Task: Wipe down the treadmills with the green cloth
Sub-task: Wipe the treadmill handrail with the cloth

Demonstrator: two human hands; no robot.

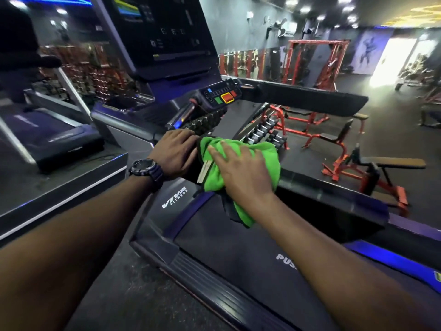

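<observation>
The near treadmill [238, 254] is filling most of the floor in front of the person, its dark belt running from six o'clock up toward the console [167, 39], which is rising at about eleven o'clock with its screen mostly dark. A second treadmill [55, 137] is sitting off at nine o'clock on a raised platform. Red weight frames [312, 60] and benches [372, 168] are standing across the gym floor between one and three o'clock, with a dumbbell rack [265, 132] just beyond the handrail. The right handrail [305, 97] is stretching out toward two o'clock from the button panel [220, 96], whose red, yellow and green keys are showing at twelve o'clock. At the centre, the green cloth [241, 161] is lying bunched over the grip bar in front of the panel, one corner hanging down toward six o'clock over the belt. The right hand [241, 173] is pressing down flat on top of the cloth, fingers straight and spread, pointing toward ten o'clock, so the cloth is spilling out from under the palm on both sides. The left hand [176, 151] is resting just beside it at nine o'clock, fingers loosely extended over the bar's dark end, touching the cloth's edge but holding nothing. A black watch [145, 169] is sitting on the left wrist.
</observation>
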